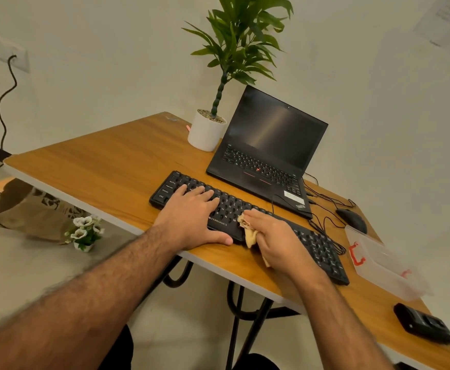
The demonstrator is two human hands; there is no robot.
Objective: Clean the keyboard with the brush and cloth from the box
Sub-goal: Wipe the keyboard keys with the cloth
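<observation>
A black keyboard [320,247] lies slantwise on the wooden desk [106,161] in front of the laptop. My left hand [192,217] rests flat on the keyboard's left half, fingers spread over the keys, thumb along its front edge. My right hand [274,236] presses a crumpled beige cloth [248,229] onto the middle keys; most of the cloth is hidden under the palm. The clear plastic box [386,265] with red clasps stands to the right of the keyboard, lid off. No brush shows in this view.
An open black laptop [269,148] stands behind the keyboard, with a potted plant [208,132] to its left. A black mouse [352,218] and cables lie right of the laptop. A black device [421,324] sits near the desk's front right edge. A paper bag [26,206] and small flower pot [85,233] are on the floor.
</observation>
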